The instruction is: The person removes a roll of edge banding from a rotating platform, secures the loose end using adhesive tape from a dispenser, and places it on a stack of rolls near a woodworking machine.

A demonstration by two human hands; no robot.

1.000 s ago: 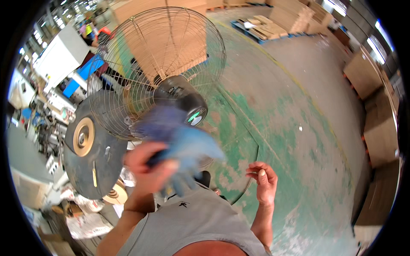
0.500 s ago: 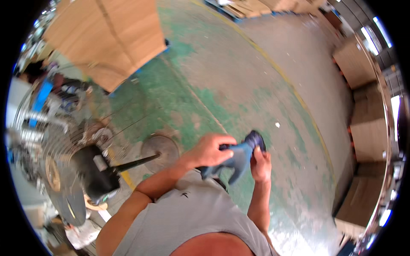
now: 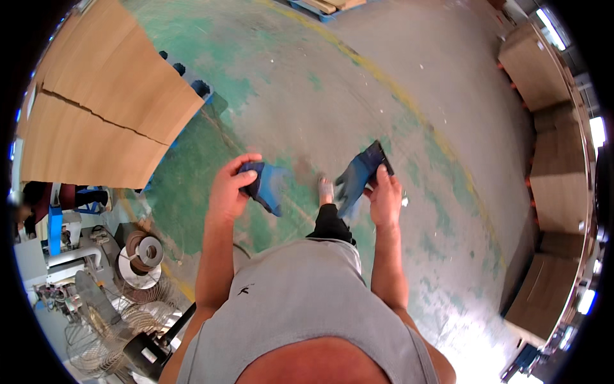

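Observation:
Two blue work gloves with dark cuffs are held apart in front of me. My left hand (image 3: 231, 190) pinches the cuff of the left glove (image 3: 272, 187), whose fingers point right and down and look smeared by motion. On the other side, my right hand (image 3: 385, 195) grips the dark cuff of the right glove (image 3: 358, 176) between thumb and fingers. That glove hangs slanting, its fingers toward my body. Both hands are bare. Between and below the gloves, my sandalled foot (image 3: 325, 190) and black trouser leg show on the floor.
Wood-coloured boards (image 3: 115, 83) are stacked on a blue pallet at the far left. Near left stand a wire-caged fan (image 3: 96, 339) with a black motor, spools (image 3: 144, 256) and machinery. Stacked brown boards (image 3: 556, 185) line the right. A yellow line (image 3: 409, 102) curves across the worn green floor.
My hands have moved apart, and the gloves that were bunched together are now separate, one in each hand. The view has shifted, with the fan now lower at the left.

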